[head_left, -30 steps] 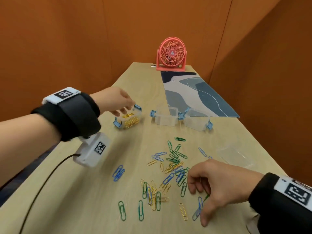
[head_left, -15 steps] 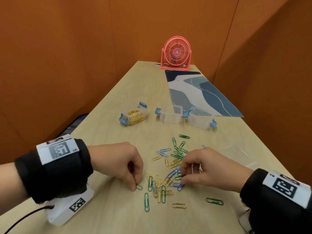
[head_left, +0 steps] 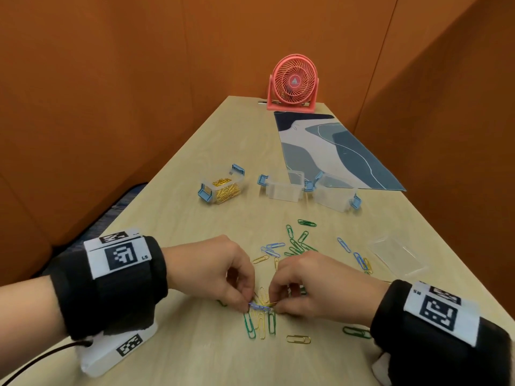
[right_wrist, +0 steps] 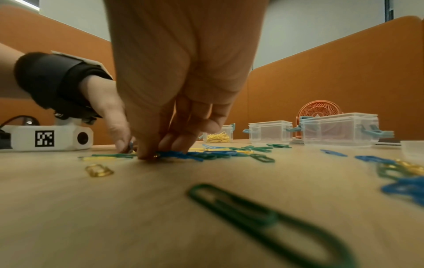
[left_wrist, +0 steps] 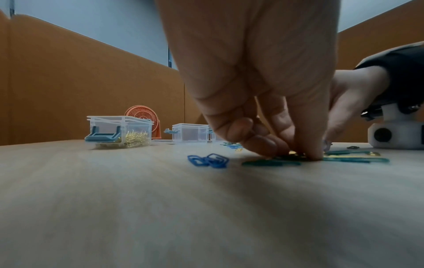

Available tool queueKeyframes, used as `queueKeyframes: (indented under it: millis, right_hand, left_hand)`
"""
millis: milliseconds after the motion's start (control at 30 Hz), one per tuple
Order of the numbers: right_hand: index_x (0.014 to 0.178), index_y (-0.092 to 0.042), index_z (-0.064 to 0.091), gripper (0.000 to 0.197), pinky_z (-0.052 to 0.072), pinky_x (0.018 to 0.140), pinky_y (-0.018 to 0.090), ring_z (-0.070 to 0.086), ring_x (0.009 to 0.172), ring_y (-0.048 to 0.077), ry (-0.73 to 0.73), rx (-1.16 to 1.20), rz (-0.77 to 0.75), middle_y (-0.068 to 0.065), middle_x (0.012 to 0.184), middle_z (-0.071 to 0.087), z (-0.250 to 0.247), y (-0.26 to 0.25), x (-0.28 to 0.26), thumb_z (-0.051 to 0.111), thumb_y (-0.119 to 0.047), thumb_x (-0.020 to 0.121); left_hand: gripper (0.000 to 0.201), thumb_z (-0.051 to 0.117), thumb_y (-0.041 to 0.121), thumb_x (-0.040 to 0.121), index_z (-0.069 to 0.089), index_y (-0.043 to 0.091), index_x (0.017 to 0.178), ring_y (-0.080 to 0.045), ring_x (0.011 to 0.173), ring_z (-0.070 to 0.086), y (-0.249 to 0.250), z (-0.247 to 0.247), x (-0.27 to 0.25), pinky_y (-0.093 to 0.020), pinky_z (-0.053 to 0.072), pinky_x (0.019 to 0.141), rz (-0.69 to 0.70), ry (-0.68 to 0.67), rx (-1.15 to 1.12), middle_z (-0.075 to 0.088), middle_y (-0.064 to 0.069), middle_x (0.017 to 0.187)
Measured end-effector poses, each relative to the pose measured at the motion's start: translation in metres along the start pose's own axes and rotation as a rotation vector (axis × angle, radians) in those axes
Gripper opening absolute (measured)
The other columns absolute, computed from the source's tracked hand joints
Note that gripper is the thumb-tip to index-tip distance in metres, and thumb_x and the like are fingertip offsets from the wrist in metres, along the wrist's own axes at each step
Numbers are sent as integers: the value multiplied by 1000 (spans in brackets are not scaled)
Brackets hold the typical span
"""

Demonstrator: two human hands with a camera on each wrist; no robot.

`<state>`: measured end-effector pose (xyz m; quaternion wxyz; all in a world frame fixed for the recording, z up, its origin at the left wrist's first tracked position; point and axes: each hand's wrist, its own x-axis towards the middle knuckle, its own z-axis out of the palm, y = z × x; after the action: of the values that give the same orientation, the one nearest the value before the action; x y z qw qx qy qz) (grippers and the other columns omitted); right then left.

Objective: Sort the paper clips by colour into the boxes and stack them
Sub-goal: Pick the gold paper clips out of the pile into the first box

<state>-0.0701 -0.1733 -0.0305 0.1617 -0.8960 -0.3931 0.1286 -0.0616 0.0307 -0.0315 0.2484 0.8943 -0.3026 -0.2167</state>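
Note:
Both hands meet over the near end of the loose paper clips (head_left: 295, 243) on the wooden table (head_left: 195, 344). My left hand (head_left: 246, 302) pinches a pale blue clip (head_left: 259, 307) with thumb and forefinger. My right hand (head_left: 276, 303) pinches a yellow clip (head_left: 269, 303) tangled with it. Green and yellow clips (head_left: 260, 324) lie just below the fingertips. In the wrist views the left hand (left_wrist: 296, 152) and right hand (right_wrist: 156, 150) touch down among clips on the table. One box (head_left: 223, 188) holds yellow clips; two clear boxes (head_left: 284, 188) (head_left: 334, 196) look empty.
A clear lid (head_left: 395, 254) lies at the right. A pink fan (head_left: 292, 82) and a blue patterned mat (head_left: 334, 151) sit at the far end. Single clips, one green (head_left: 356, 331) and one yellow (head_left: 298, 339), lie near my right wrist. Orange partitions enclose the table.
My left hand came back from the box of yellow clips to the near pile. The right hand shifted left, and both hands now pinch at the same small tangle.

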Motion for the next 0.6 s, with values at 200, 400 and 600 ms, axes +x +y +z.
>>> queueKeyframes:
  millis: [200,400,600]
  right_hand:
    - [88,-25,64,9,48,77,30,46,72,3,136,-37,71,-15,79,49,-4,2,-3,55,-27,87]
    - [90,-27,62,11,42,71,24,44,73,5,267,-52,173,-14,85,54,-3,4,-2,52,-29,89]
    - [91,-27,63,13,45,74,25,46,75,6,276,-47,188,-12,89,57,-2,5,-1,51,-32,91]
  left_hand:
    - [8,68,25,80,67,21,74,-15,67,58,-2,-6,-9,-21,48,61,-8,266,25,67,5,74]
    - [19,68,27,80,60,34,64,-9,58,54,-9,-9,-18,-33,51,66,-96,340,70,62,19,62]
    - [4,61,33,87,64,29,87,12,67,51,-12,-9,-16,-6,37,56,-157,338,220,59,21,71]
